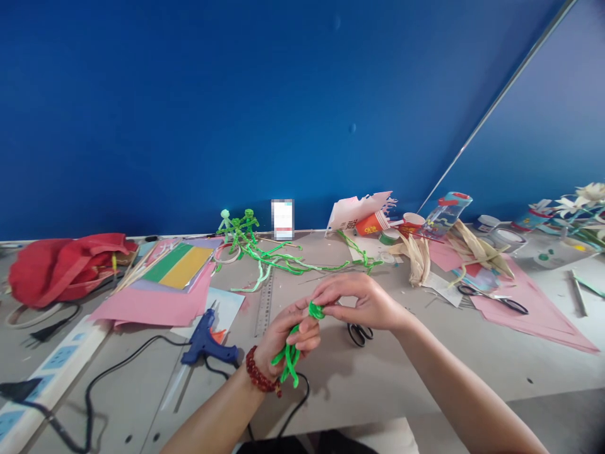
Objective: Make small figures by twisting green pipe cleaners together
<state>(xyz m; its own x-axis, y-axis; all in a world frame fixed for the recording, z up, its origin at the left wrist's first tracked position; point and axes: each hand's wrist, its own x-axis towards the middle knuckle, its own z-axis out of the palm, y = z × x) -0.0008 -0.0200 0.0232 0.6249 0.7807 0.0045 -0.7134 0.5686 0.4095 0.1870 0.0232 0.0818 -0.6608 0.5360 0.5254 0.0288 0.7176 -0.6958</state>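
Just below the centre of the frame, the left hand's (289, 331) grip is clamped on a green fuzzy-wire piece (316, 309); its strands dangle beneath the curled fingers; its coiled top sits between both hands, pinched by the right hand's (362, 299) thumb and fingertips; a glue gun (205, 345) lies lower left.

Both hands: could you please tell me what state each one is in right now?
Left hand: closed, holding a green pipe-cleaner piece.
Right hand: closed, pinching that piece's coiled end.
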